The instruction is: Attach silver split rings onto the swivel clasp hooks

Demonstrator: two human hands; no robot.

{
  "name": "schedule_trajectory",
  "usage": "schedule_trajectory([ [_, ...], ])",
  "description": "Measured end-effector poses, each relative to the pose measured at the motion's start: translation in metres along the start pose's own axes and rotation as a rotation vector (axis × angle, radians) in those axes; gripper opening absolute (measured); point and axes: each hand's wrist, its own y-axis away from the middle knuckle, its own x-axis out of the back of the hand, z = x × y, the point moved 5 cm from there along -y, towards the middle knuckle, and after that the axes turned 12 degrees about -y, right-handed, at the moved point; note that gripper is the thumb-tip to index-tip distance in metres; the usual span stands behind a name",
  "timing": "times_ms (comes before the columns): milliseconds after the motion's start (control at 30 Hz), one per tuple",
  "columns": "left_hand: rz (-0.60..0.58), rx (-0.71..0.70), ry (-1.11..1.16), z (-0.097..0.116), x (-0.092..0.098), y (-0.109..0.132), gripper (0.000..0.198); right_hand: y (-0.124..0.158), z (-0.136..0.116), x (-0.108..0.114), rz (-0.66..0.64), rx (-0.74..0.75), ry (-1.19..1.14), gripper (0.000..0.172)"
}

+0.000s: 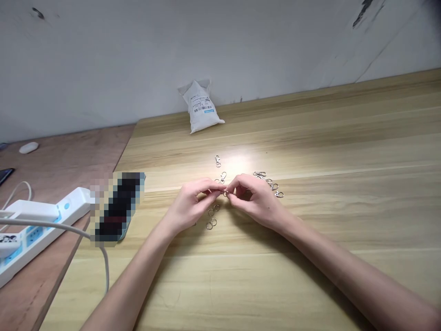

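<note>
Left hand (pixel 191 206) and right hand (pixel 257 201) pinching one small silver metal ring (pixel 225 194); silver lobster clasps (pixel 267 180) just beyond the right hand.

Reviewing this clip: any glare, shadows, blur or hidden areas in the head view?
Head view: bright glare patch on the pale wooden tabletop just beyond the bare left hand and right hand; soft shadow under the right forearm; a pixelated block hides something at left.

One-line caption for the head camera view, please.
Left hand and right hand pinch a metal ring over a wooden table, among loose rings and swivel clasps.
</note>
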Motion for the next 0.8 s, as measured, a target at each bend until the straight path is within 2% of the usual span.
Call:
schedule_trajectory([
  [133, 0.014, 0.047, 0.018, -0.004, -0.001, 0.002, 0.017, -0.001, 0.000, 0.000, 0.006, -0.020, -0.025, 0.012],
  [300, 0.034, 0.105, 0.003, -0.009, -0.001, 0.001, 0.015, -0.001, -0.006, 0.003, 0.042, 0.026, -0.021, 0.014],
  [633, -0.124, 0.129, 0.013, -0.006, -0.008, 0.002, 0.016, 0.001, -0.009, 0.005, 0.077, 0.036, -0.060, 0.012],
  [800, -0.089, 0.136, 0.046, -0.005, -0.009, 0.002, 0.013, 0.001, -0.009, 0.006, 0.084, 0.030, -0.069, 0.011],
])
